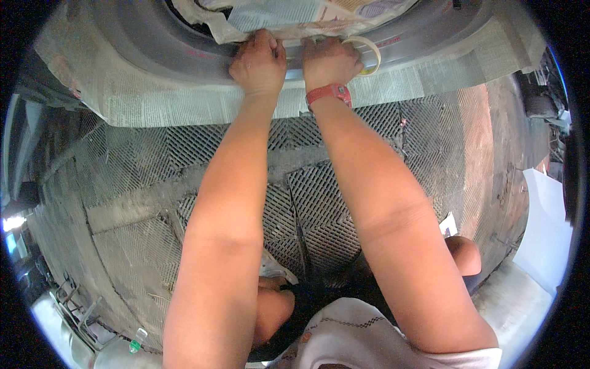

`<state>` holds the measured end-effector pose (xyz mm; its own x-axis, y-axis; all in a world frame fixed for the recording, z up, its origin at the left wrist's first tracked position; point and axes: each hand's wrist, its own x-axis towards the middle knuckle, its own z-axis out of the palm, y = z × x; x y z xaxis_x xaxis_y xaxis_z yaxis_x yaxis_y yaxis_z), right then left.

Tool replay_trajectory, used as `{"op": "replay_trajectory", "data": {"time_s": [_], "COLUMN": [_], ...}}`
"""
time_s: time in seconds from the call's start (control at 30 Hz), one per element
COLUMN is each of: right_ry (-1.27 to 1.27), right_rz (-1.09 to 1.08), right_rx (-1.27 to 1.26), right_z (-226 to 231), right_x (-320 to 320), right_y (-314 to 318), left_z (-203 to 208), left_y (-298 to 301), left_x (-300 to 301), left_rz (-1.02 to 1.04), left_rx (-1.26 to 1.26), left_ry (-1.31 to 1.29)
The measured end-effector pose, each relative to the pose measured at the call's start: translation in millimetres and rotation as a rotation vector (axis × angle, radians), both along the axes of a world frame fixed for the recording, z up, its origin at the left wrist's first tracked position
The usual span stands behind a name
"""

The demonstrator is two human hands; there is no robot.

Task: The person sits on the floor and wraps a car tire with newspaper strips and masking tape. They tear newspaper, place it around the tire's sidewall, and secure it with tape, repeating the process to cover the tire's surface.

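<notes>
My left hand (259, 61) is closed, its curled fingers at the pale lower border of an upper sheet of newspaper (276, 15). Close beside it on the right, my right hand (332, 60) is also closed at that border, with a red band (329, 93) around the wrist. A pale roll of masking tape (376, 54) sticks out from the right side of this hand. Both hands rest against a smooth grey curved panel (203, 56). The fingertips are mostly hidden. More newspaper (160, 109) runs along the panel's lower side.
Dark ribbed floor mats (319, 197) lie beneath my arms. A white sheet (541, 227) stands at the right edge. A metal frame (77, 310) and a small clear bottle with a green part (136, 343) are at the lower left.
</notes>
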<state>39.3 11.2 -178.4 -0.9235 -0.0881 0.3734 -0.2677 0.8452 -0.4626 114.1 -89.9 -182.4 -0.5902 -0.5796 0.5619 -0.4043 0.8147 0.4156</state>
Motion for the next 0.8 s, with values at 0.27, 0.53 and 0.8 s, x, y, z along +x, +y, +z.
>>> {"op": "replay_trajectory", "data": {"time_s": [0.27,0.53,0.8], "right_ry": [0.11,0.086,0.157], "right_rz": [0.003,0.05,0.167], "right_rx": [-0.039,-0.267,-0.183], "right_z": [-14.3,-19.2,-13.5], "right_x": [-15.3,-13.5,-4.6], "right_y": [16.0,22.5,31.9], "left_z": [-18.5,-13.3,-23.3], "left_y": [15.7,31.6,29.3], "left_x": [8.7,6.0,2.0], "left_rz": [-0.532,-0.508,-0.488], "left_rx": [-0.324,-0.303,-0.328], "left_ry": [-0.283,-0.314,-0.404]}}
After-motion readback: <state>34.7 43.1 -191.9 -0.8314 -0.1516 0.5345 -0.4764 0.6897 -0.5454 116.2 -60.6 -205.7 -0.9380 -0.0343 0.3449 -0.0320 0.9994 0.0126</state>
